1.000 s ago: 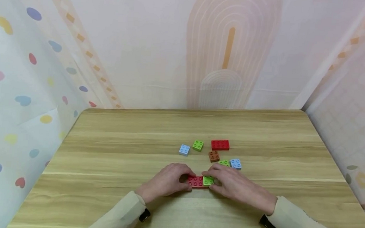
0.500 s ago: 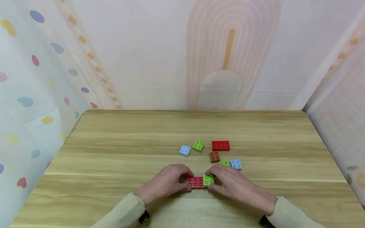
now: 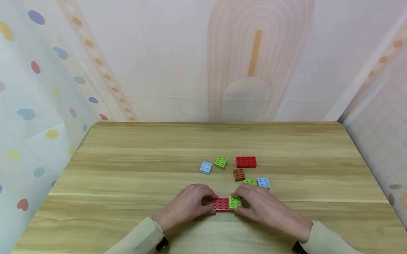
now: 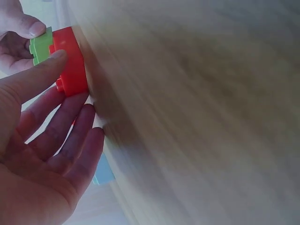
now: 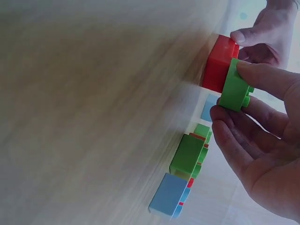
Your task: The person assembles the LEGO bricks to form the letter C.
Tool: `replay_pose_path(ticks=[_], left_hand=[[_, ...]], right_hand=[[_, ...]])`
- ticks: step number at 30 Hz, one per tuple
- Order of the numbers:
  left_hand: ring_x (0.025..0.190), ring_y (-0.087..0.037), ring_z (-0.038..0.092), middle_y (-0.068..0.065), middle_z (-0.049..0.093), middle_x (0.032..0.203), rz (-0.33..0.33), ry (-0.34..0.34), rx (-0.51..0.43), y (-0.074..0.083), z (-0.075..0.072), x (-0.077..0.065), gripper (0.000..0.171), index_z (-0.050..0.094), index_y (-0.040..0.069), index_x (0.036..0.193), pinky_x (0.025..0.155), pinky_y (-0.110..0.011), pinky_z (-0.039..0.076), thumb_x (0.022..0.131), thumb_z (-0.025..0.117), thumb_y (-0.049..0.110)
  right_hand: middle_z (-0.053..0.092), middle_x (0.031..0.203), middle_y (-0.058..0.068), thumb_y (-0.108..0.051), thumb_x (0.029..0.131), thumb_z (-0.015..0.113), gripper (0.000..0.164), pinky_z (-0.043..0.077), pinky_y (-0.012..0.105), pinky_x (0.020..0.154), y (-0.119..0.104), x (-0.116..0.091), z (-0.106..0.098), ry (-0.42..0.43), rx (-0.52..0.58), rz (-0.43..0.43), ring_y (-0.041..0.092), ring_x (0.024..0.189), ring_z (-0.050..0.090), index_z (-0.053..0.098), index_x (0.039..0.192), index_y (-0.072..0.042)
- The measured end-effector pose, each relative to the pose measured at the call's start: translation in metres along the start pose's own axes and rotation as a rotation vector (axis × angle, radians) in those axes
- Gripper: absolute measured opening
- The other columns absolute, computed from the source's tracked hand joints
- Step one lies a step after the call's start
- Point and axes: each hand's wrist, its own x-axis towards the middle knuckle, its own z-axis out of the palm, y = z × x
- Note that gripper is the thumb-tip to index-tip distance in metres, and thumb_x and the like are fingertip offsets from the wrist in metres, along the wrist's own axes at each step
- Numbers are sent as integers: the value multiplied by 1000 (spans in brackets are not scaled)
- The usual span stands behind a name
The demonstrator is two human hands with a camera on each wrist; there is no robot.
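A long red toy brick lies on the wooden table near its front, studs up. On its right end sits a small green brick, which shows on top of the red one in the right wrist view. My left hand holds the red brick's left end between thumb and fingers. My right hand pinches the green brick from the right, thumb on the near side. In the left wrist view the left thumb lies along the side of the red brick.
Behind the hands lie a light blue brick, a green brick, a red brick and a brown brick. Close beyond the right hand are another green brick and a second blue brick. Patterned cloth hangs behind the table.
Both hands and the joined red and green bricks have shifted slightly to the right. The grips look the same, and the loose bricks stay where they were.
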Motion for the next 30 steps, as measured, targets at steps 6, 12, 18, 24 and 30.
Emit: replay_pose_path(ticks=[6,12,18,24,30], left_hand=[[100,-9,60,7,66,107,-6,-37,-34,-1,-4,-1,33,69,16,112,91,-32,49,83,77,31],[109,-12,59,4,65,116,12,-28,-94,-8,-12,-4,34,65,14,120,96,-34,47,89,71,28],[113,-16,58,1,65,120,24,103,-125,-20,-22,-2,29,65,12,119,98,-37,47,92,68,22],[119,-21,57,-3,65,123,-13,199,-187,-30,-31,2,27,66,10,119,101,-42,45,93,67,16],[114,-22,59,-2,67,118,-10,325,-189,-41,-34,7,27,66,9,118,99,-43,46,91,69,13]], right_hand=[[66,110,-1,-29,84,75,37,52,34,85,-2,1,0,-2,35,35,14,99,61,68,116,-12],[64,121,4,-27,84,75,45,49,40,93,-3,-2,2,-20,75,89,20,110,59,63,125,-10],[59,129,4,-33,84,75,57,46,42,97,-5,1,3,-58,91,112,22,118,55,57,133,-10],[63,123,2,-32,85,76,50,49,38,91,-4,7,4,-83,98,100,17,109,58,61,128,-11],[65,117,1,-26,85,75,41,51,35,85,-3,6,5,-85,85,97,14,103,60,64,122,-10]])
